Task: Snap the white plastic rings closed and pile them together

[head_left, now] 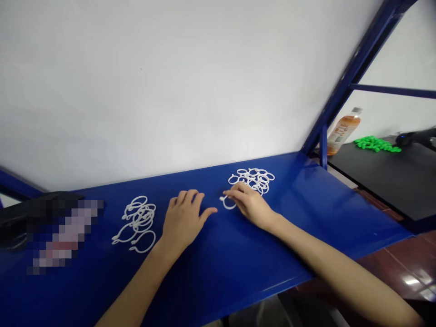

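Observation:
My right hand (250,204) pinches a white plastic ring (229,206) with a small knob on it, just in front of a heap of similar white rings (262,179). Part of that heap is hidden behind the hand. Over the blue tabletop (218,272), my left hand (184,215) is palm down with fingers spread and thumb out, holding nothing. To its left lies a second loose group of white rings (143,218), some overlapping and a few showing small loops at their ends.
A blurred-out flat item (68,236) and a black bag-like thing (20,213) lie at the left. A blue frame post (340,81) rises at the right. Beyond it, a black table (378,177) bears a bottle (344,131) and green pieces (376,144). A white wall stands behind.

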{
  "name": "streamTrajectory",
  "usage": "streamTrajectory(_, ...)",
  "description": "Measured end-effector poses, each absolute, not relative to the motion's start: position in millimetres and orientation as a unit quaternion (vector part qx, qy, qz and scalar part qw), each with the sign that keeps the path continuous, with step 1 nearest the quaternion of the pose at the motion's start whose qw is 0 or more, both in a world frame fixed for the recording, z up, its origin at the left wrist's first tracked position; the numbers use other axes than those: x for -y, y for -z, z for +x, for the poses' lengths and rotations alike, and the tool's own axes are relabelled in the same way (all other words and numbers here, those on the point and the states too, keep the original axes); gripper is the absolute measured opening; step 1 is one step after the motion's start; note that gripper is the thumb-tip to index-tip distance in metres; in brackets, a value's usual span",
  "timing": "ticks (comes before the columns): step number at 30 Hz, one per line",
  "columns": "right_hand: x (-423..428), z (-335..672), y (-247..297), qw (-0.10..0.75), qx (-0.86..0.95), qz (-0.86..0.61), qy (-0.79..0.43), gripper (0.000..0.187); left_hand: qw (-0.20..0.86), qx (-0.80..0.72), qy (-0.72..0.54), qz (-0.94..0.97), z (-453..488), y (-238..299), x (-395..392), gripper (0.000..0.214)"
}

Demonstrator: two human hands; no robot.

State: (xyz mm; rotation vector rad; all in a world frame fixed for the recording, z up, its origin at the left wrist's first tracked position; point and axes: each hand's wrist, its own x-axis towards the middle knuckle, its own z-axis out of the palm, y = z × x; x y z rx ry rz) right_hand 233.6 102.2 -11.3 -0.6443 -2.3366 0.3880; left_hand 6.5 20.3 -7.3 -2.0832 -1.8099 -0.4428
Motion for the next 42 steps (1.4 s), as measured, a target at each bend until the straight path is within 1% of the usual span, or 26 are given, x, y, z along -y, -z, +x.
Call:
streamTrajectory(2,-118,242,12,0.345,0.877,-0.323,-0.083,0.031,0.201,0.702,0.104,-0.675,-5,4,-20,0.042)
streamTrajectory(4,-133,251,12,0.345,0.854,-0.389,-0.001,0.031,0.219,0.749,0.059,-0.623,-20,1,-19,0.036)
streamTrajectory(6,-145,260,12,0.346,0.831,-0.431,0.06,0.033,0.215,0.771,0.016,-0.599,-36,-1,-16,0.031)
streamTrajectory(8,-150,264,12,0.35,0.817,-0.45,0.087,0.035,0.192,0.776,-0.023,-0.6,-49,-3,-14,0.03)
streamTrajectory(10,-148,264,12,0.356,0.816,-0.447,0.086,0.035,0.156,0.77,-0.049,-0.616,-56,-4,-13,0.036)
streamTrajectory(13,-135,255,9,0.373,0.832,-0.407,0.057,0.03,0.11,0.753,-0.044,-0.647,-55,-3,-14,0.048)
streamTrajectory(17,-112,239,6,0.373,0.866,-0.334,-0.003,0.025,0.087,0.738,0.002,-0.67,-41,-1,-16,0.057)
streamTrajectory(20,-100,231,6,0.351,0.889,-0.292,-0.046,0.024,0.068,0.704,0.089,-0.701,-27,2,-19,0.06)
streamTrajectory(22,-96,229,6,0.337,0.898,-0.27,-0.08,0.023,0.04,0.651,0.189,-0.734,-16,5,-20,0.058)
streamTrajectory(25,-93,226,8,0.315,0.907,-0.236,-0.152,0.022,-0.014,0.562,0.327,-0.759,4,13,-20,0.046)
streamTrajectory(28,-89,223,10,0.289,0.902,-0.215,-0.238,0.023,-0.061,0.512,0.385,-0.765,24,23,-18,0.034)
streamTrajectory(30,-87,220,11,0.279,0.89,-0.227,-0.281,0.02,-0.09,0.492,0.403,-0.766,32,28,-17,0.025)
streamTrajectory(32,-86,218,13,0.275,0.874,-0.248,-0.315,0.015,-0.121,0.482,0.414,-0.762,35,33,-17,0.021)
streamTrajectory(36,-86,215,17,0.282,0.832,-0.275,-0.39,0.008,-0.169,0.483,0.414,-0.753,30,34,-18,0.028)
streamTrajectory(39,-89,215,21,0.303,0.815,-0.294,-0.397,0.007,-0.108,0.51,0.388,-0.76,25,29,-17,0.045)
streamTrajectory(41,-91,216,22,0.311,0.814,-0.304,-0.384,0.008,-0.051,0.537,0.339,-0.771,22,28,-17,0.06)
streamTrajectory(42,-91,217,23,0.312,0.816,-0.306,-0.378,0.01,-0.036,0.548,0.31,-0.776,22,28,-18,0.063)
